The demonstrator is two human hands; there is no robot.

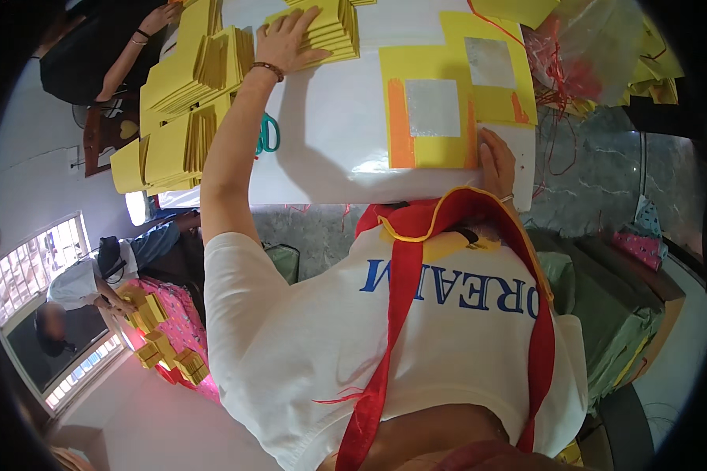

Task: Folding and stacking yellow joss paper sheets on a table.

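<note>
My left hand [287, 41] lies flat with fingers spread on a stack of folded yellow paper [334, 33] at the far side of the white table. My right hand [496, 163] rests at the table's near right, fingers fairly straight, beside the right edge of a yellow sheet [428, 67]. That sheet carries a silver square [434, 108] and orange strips [397, 125] down its sides. A second yellow sheet [479, 28] with a silver square lies partly under it, farther back. Teal-handled scissors [269, 133] lie beside my left forearm, which partly covers them.
Piles of folded yellow paper [177, 149] crowd the table's left side. A clear plastic bag [585, 59] and red strings [559, 145] are at the right. One person's arm [122, 67] reaches in at far left; another person [75, 286] handles yellow bundles [159, 345] on a pink surface.
</note>
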